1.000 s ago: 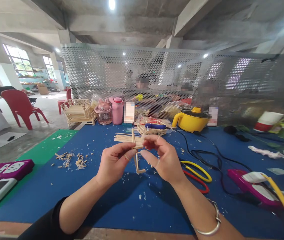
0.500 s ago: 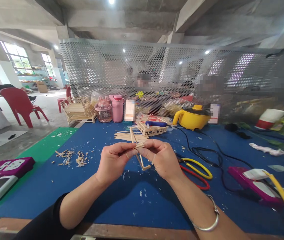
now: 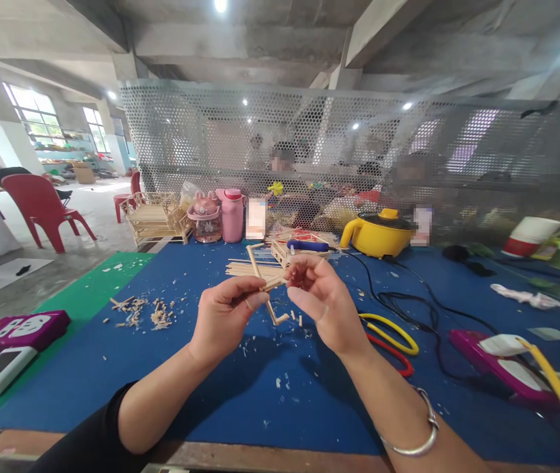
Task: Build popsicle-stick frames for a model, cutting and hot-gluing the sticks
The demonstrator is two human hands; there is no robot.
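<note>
Two bare hands work above a blue tabletop point(image 3: 231, 407), the left point(image 3: 228, 315) pinching a pale, slender stick frame point(image 3: 255, 261) between thumb and fingers. Angular and open, the piece has short bent ends and a crosspiece point(image 3: 274, 284) at its middle. The right hand point(image 3: 332, 309), closed on the crosspiece a moment earlier, now holds its thumb and fingers apart beside it. Left fingertips hide part of the joint; whether the right fingertips touch the crosspiece is unclear. The right hand and forearm partly cover a red handle point(image 3: 398, 360), and figures behind the perforated screen point(image 3: 201, 125) are blurred.
</note>
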